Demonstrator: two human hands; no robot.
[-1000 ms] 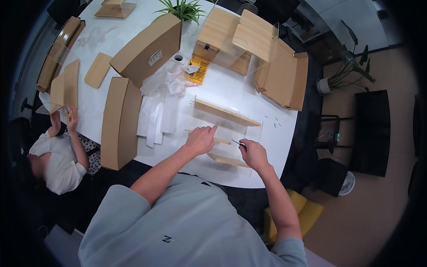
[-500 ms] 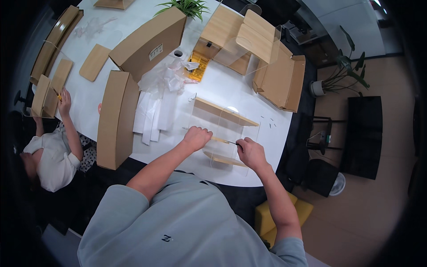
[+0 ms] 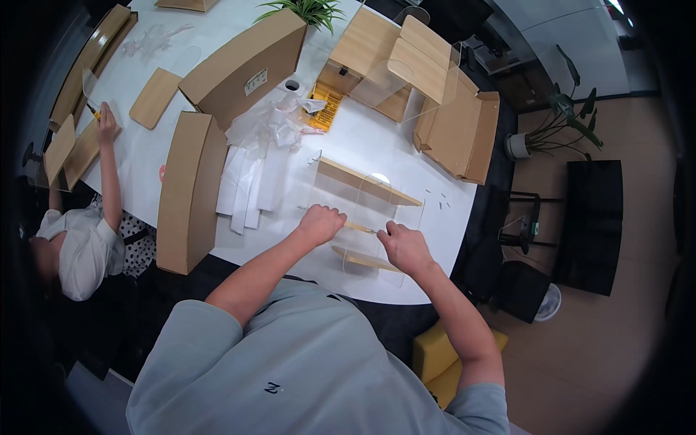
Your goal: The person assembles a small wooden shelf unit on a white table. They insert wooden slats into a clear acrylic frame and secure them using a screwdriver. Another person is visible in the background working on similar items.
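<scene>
A small shelf unit of clear panels and pale wooden boards stands on the white table in front of me. Its far board (image 3: 370, 181) and near board (image 3: 366, 259) show on either side of a middle board (image 3: 358, 228). My left hand (image 3: 322, 224) is closed around the left end of this middle board, by the clear panel. At the board's right end, my right hand (image 3: 406, 247) is closed on a thin screwdriver, its fingers against the clear side panel. Most of the tool is hidden in that fist.
Several small screws (image 3: 438, 199) lie right of the unit. White wrapping (image 3: 254, 174) and cardboard boxes (image 3: 190, 192) are to the left. Beyond are a yellow tool case (image 3: 326, 107), an assembled wooden unit (image 3: 417, 61) and an open carton (image 3: 458, 134). A co-worker (image 3: 90, 246) handles boards at far left.
My right hand has shifted slightly left, closer to the middle board, and turned, hiding more of the screwdriver. My left hand stays put. The co-worker's hand has moved upward, and their boards have tilted.
</scene>
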